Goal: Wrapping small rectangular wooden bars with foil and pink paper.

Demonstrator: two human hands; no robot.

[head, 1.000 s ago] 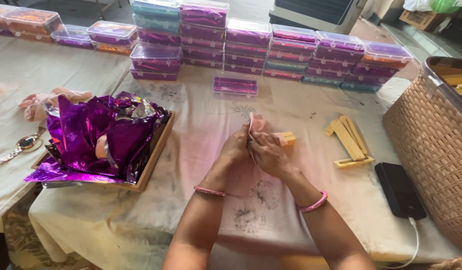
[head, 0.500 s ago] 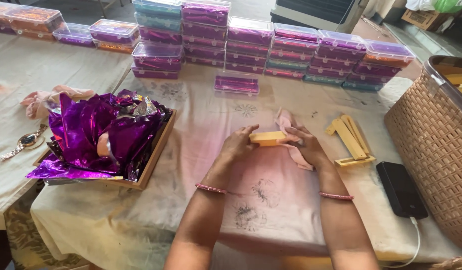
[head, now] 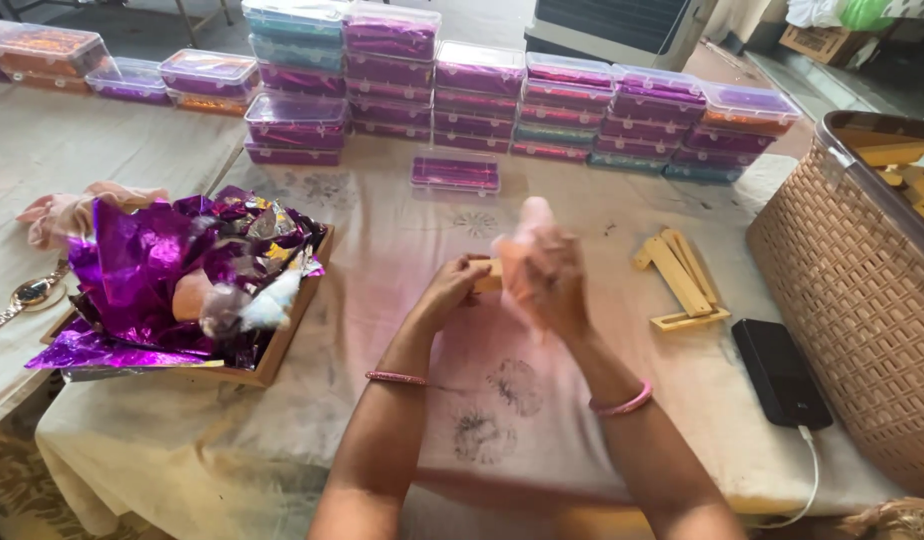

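At the centre of the frame your left hand (head: 450, 292) pinches one end of a single yellow block (head: 488, 276) just above the desk (head: 382, 240), while your right hand (head: 544, 275), blurred, presses a pale pink cloth (head: 527, 235) against the block's other end; you cannot tell how tightly that grip is closed. To the right lie several yellow sticks (head: 679, 278), one black phone (head: 780, 371) and one woven basket (head: 862, 300); at left sits one tray of purple foil (head: 172, 280).

A single head-worn camera is looking down and forward from close above the cloth-covered table (head: 312, 440), taking in both forearms at the bottom edge, the stacked boxes (head: 542, 100) along the far side, and the woven basket (head: 842, 290) at right.
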